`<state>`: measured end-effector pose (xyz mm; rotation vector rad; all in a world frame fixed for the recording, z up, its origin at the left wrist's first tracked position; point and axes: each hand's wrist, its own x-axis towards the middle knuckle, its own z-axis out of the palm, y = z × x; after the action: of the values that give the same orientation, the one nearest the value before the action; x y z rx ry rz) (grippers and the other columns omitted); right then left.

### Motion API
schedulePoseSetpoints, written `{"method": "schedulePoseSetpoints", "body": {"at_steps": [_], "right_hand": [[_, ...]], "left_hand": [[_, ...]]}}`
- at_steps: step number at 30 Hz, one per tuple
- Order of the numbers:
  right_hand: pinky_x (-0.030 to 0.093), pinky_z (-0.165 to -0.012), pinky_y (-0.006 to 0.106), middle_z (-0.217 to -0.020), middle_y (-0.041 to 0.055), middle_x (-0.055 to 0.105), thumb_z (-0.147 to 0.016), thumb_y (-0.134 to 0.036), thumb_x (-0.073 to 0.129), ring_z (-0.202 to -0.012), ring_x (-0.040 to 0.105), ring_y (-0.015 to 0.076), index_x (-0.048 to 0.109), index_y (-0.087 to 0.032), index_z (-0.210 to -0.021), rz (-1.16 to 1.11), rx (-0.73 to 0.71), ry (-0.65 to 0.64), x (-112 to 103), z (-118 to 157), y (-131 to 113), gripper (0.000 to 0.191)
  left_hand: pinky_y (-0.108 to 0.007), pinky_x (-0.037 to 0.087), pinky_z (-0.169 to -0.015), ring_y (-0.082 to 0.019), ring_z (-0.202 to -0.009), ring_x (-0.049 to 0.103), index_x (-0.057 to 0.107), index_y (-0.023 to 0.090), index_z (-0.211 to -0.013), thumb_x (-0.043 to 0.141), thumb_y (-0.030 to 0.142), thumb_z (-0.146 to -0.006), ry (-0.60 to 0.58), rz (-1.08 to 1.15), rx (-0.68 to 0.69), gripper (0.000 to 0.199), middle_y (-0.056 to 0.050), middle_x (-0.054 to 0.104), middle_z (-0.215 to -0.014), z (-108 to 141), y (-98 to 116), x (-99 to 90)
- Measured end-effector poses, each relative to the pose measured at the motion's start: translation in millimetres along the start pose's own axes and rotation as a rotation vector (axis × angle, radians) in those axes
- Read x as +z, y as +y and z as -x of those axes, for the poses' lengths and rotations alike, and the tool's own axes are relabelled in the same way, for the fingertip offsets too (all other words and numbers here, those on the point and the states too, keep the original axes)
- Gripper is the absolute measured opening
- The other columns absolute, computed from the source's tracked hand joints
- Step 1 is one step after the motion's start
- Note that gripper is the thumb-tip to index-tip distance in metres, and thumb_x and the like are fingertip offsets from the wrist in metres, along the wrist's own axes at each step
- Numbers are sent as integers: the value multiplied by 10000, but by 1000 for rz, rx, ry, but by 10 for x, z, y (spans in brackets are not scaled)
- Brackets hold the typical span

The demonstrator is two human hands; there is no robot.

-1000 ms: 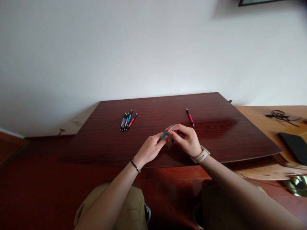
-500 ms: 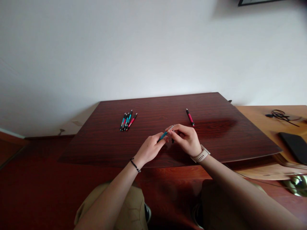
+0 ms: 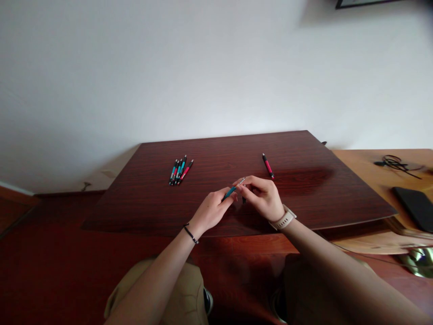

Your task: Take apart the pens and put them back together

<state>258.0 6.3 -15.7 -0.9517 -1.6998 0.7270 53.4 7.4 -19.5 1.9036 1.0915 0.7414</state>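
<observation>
Above the near middle of the dark wooden table [image 3: 219, 155], my left hand [image 3: 214, 208] is closed around the body of a teal pen [image 3: 229, 193]. My right hand [image 3: 265, 196] pinches at the pen's pale tip end, and a small dark piece [image 3: 244, 200] shows under its fingers. A group of several teal and pink pens [image 3: 179, 171] lies together on the left part of the table. One pink and black pen [image 3: 268, 165] lies alone beyond my right hand.
At the right stands a lighter wooden desk [image 3: 355, 164] with a coiled black cable [image 3: 395, 163] and a flat black object [image 3: 414, 207]. A white wall [image 3: 216, 67] rises behind the table. My knees are below its front edge.
</observation>
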Motion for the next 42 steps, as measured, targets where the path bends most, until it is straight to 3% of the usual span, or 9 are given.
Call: {"method": "schedulePoseSetpoints", "body": {"at_steps": [4,8,15,19,27,42], "right_hand": [[492,-616,303,-934,60,828,-1035,-417,677,-645,651,165,808,-227,-1007,42,-40,1,-1,4,-25,232],[512,-663,311,-982,66,836,-1030,-410,688,-718,694,187,820,-233,-1027,37,-45,-11,-2,3,-7,220],[472,-612,288,-902,47,803,-1008,-435,715,-647,618,156,819,-228,-1199,1,36,-58,-19,-1,36,300],[498,-618,287,-842,29,775,-988,-466,739,-653,621,160,809,-235,-1230,-82,67,-21,-16,-6,43,342],[520,-607,292,-980,53,796,-990,-441,744,-689,630,161,811,-243,-1008,-155,28,115,-15,-21,58,210],[522,-620,287,-1010,50,797,-998,-422,745,-711,638,155,800,-247,-1009,-162,23,104,4,-27,46,184]], "left_hand": [[-332,506,-915,-244,-918,714,719,212,-988,502,478,-1098,-2,2,4,361,-49,780,-977,-1,-1,-3],[-335,501,-914,-245,-916,712,714,211,-980,487,490,-1104,-5,0,1,381,-52,775,-970,2,-4,-4],[-332,505,-925,-244,-940,710,734,197,-1054,487,523,-1105,-9,37,-7,411,-55,776,-999,1,15,6],[-321,500,-936,-239,-965,713,729,205,-1074,487,473,-1108,-12,28,-13,363,-44,780,-1033,6,11,7],[-298,485,-870,-222,-907,708,672,207,-959,467,460,-1115,-28,-75,-10,361,-33,765,-956,15,-1,-11],[-302,481,-861,-226,-906,720,678,210,-979,473,419,-1116,-34,-108,-8,323,-34,775,-964,20,3,-11]]}}
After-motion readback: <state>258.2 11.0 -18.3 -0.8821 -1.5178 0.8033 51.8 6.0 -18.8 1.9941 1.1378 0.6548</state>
